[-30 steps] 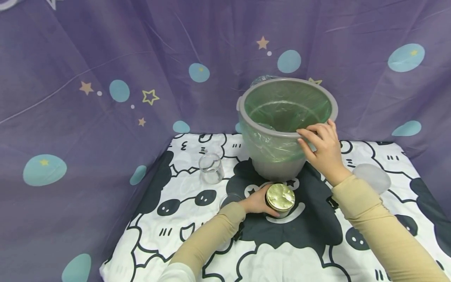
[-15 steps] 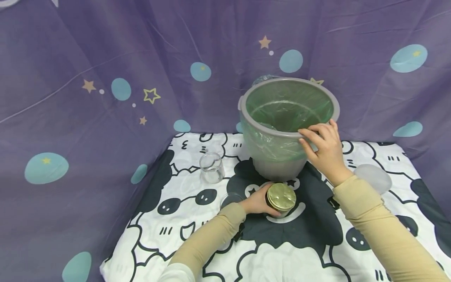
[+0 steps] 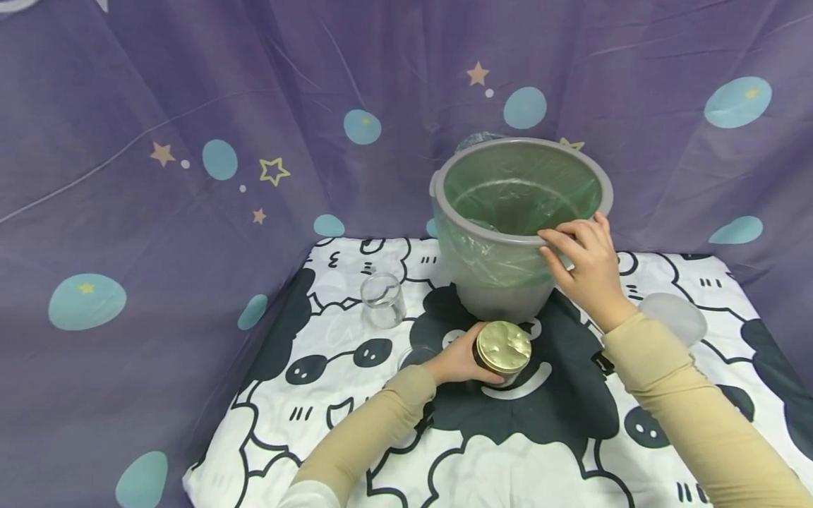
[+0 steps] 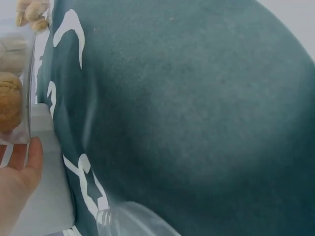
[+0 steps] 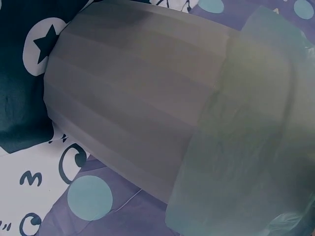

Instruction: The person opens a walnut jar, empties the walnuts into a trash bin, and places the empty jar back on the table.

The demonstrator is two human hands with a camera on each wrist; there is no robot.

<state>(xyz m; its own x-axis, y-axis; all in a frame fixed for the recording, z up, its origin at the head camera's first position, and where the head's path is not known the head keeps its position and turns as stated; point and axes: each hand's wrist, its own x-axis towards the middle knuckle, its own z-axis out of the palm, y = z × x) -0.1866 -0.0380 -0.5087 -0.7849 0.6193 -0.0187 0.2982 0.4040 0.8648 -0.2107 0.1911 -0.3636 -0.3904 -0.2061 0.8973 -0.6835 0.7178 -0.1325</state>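
In the head view my left hand (image 3: 460, 358) grips a clear jar with a gold foil top (image 3: 504, 346) from its left side, in front of the bin. Brown, round pieces of food (image 4: 9, 103) show through the jar's wall in the left wrist view; their kind is unclear. My right hand (image 3: 587, 271) holds the front right rim of a grey trash bin (image 3: 502, 300), fingers at the rim and thumb against the outside. A thin greenish bag (image 3: 489, 261) lines the bin and folds over its rim. The right wrist view shows only the bin's side (image 5: 128, 98) and the bag (image 5: 236, 157).
A clear empty cup (image 3: 383, 302) stands left of the bin. Behind my left wrist lies a clear round item (image 3: 416, 355), partly hidden. A translucent whitish disc (image 3: 675, 317) lies at the right. Purple curtain (image 3: 254, 106) hangs behind the patterned cloth (image 3: 508, 469).
My left hand and the jar have shifted slightly up and left in the head view within the last half second. The right hand keeps its place on the bin's rim.
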